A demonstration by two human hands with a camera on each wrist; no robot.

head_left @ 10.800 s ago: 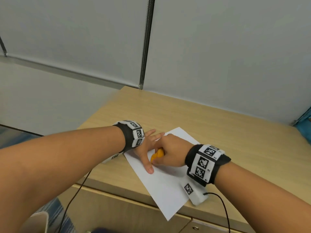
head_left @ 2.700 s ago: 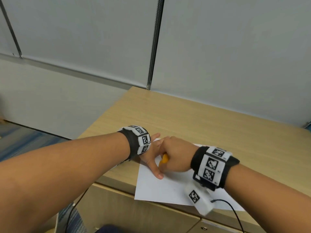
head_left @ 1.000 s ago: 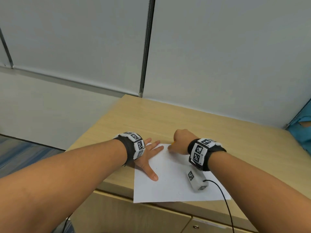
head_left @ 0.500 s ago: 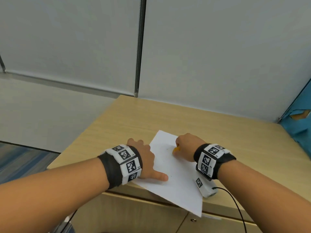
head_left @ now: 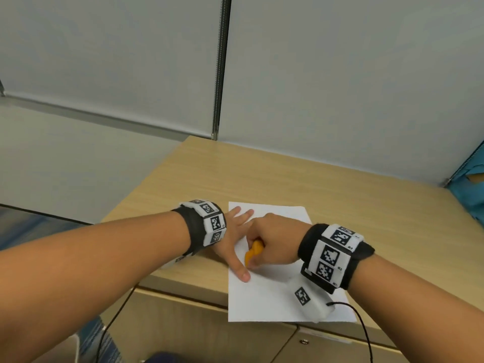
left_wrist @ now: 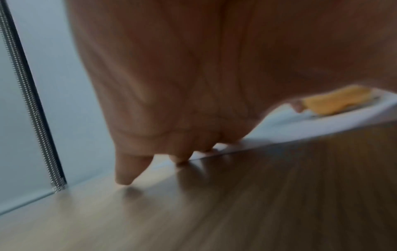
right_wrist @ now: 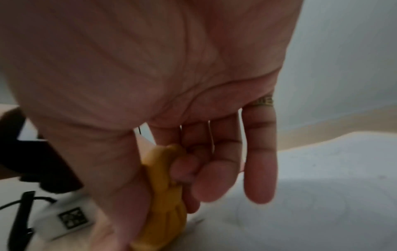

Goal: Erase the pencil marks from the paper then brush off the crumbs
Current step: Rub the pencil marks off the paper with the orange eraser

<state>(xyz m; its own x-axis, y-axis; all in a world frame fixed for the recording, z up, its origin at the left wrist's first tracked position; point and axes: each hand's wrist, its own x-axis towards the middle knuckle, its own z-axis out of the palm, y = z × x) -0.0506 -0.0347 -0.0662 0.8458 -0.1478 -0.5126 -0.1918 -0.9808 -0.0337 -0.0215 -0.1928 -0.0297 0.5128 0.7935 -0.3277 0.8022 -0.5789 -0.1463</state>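
A white sheet of paper (head_left: 264, 299) lies on the wooden desk (head_left: 340, 195), its near edge hanging over the desk's front. My left hand (head_left: 235, 239) lies flat on the sheet's left side, fingers spread and straight, thumb pointing toward me. My right hand (head_left: 272, 244) pinches a yellow-orange eraser (head_left: 253, 252) between thumb and fingers, its tip down on the paper just right of the left thumb. The right wrist view shows the eraser (right_wrist: 165, 191) held against the thumb, with faint pencil marks (right_wrist: 238, 214) on the sheet. The eraser (left_wrist: 335, 101) also appears blurred in the left wrist view.
Grey partition panels (head_left: 340, 74) stand behind the desk, joined by a metal strip (head_left: 220, 74). Something blue (head_left: 471, 184) sits at the far right edge. Drawer fronts (head_left: 183, 323) run below the desk edge. A black cable (head_left: 364, 331) trails from my right wrist.
The paper has turned back to lie straight with its long side toward me. My left hand has flattened onto its left side, and my right hand has moved left and nearer with the eraser.
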